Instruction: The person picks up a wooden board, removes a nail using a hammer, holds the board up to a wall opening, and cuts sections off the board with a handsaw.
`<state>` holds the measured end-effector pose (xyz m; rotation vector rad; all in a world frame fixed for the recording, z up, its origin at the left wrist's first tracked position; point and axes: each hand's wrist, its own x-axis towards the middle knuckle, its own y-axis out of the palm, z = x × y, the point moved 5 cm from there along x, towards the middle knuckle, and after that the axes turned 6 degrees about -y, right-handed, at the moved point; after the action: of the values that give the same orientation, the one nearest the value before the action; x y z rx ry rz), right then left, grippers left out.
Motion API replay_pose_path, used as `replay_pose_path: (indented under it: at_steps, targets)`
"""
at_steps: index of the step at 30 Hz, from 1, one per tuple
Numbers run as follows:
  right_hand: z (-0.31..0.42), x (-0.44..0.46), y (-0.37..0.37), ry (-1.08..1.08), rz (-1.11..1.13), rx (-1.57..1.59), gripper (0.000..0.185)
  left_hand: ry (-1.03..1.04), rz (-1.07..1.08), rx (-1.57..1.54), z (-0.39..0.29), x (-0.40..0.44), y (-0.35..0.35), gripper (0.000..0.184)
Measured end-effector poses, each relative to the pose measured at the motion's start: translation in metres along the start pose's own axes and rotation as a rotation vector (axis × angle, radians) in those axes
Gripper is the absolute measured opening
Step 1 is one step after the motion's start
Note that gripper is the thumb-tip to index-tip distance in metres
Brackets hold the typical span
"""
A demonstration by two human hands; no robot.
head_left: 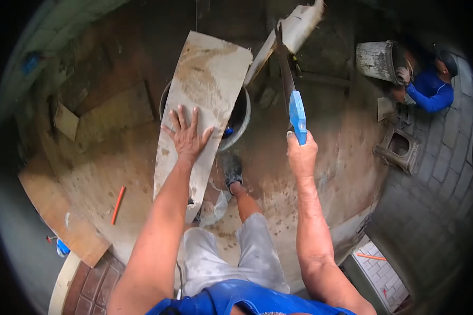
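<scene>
My left hand [186,137] lies flat with its fingers spread on a pale, stained board [207,73]. That board rests across a round bucket [242,123], whose rim shows on both sides. In my right hand [302,152] is the blue handle of a handsaw [286,68], its blade pointing away from me. The blade's far end is close to a second pale wood piece [299,26] with a ragged edge; whether they touch I cannot tell. A clear plastic bag [214,210] lies by my feet, near the board's lower end.
An orange stick [118,205] lies at left, near a brown plywood sheet [63,210]. A small board piece [66,121] is at upper left. At right, a person in blue [431,89] holds a dirty white bucket [376,61] above a square hollow block [398,149].
</scene>
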<state>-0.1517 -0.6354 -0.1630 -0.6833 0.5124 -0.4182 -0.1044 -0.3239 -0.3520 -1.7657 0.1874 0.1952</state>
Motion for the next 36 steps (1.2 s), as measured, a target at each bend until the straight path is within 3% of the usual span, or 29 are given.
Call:
replay_pose_path:
  at_steps: [2,8,11,13,17,19,21,23,25,27,28,30,32,33,34,35,36]
  targets:
    - [-0.010,-0.014,-0.012,-0.031,-0.052,-0.081,0.015,0.025,-0.052,-0.004,-0.001,0.010,0.000,0.089]
    - [-0.098,-0.161,-0.103,0.230,0.046,-0.326,0.015,0.022,-0.065,-0.023,0.001,0.001,0.004,0.090]
    - [-0.155,-0.201,-0.130,0.292,-0.035,-0.352,0.017,0.002,-0.054,-0.031,-0.001,0.000,0.001,0.090]
    - [-0.193,-0.229,-0.144,0.524,0.030,-0.375,0.020,-0.001,-0.052,-0.037,-0.001,-0.001,0.000,0.089]
    - [-0.242,-0.285,-0.155,0.486,0.058,-0.365,0.020,0.038,-0.094,-0.036,0.002,-0.003,0.001,0.089]
    - [-0.248,-0.301,-0.161,0.457,0.110,-0.358,0.020,-0.004,-0.146,-0.034,0.022,-0.010,-0.016,0.097]
    - [-0.254,-0.313,-0.167,0.466,0.204,-0.336,0.020,-0.420,-0.330,-0.285,0.068,-0.045,-0.051,0.107]
    - [-0.250,-0.319,-0.174,0.469,0.286,-0.317,0.020,-0.889,-0.145,-0.248,0.122,-0.077,-0.031,0.098]
    - [-0.258,-0.320,-0.179,0.419,0.385,-0.369,0.018,-0.753,0.318,-0.610,0.178,-0.094,0.012,0.085]
    - [-0.281,-0.328,-0.184,0.360,0.413,-0.385,0.019,-0.636,0.494,-0.769,0.197,-0.095,0.002,0.069]
    - [-0.287,-0.326,-0.186,0.342,0.429,-0.424,0.020,-0.653,0.472,-0.766,0.204,-0.096,-0.013,0.069]
    - [-0.284,-0.313,-0.182,0.356,0.485,-0.431,0.022,-0.153,0.745,-0.369,0.166,-0.087,-0.036,0.053]
    - [-0.265,-0.313,-0.190,0.459,0.547,-0.451,0.026,-0.115,0.702,-0.182,0.138,-0.091,-0.060,0.042]
    - [-0.257,-0.307,-0.195,0.410,0.529,-0.530,0.029,-0.073,0.707,-0.212,0.120,-0.097,-0.070,0.041]
    - [-0.262,-0.301,-0.197,0.348,0.521,-0.566,0.030,0.020,0.671,-0.285,0.128,-0.104,-0.033,0.041]
    - [-0.235,-0.291,-0.196,0.331,0.478,-0.499,0.029,-0.079,0.832,-0.534,0.117,-0.111,-0.043,0.039]
    - [-0.219,-0.282,-0.197,0.339,0.463,-0.535,0.032,-0.116,0.771,-0.559,0.109,-0.120,-0.033,0.037]
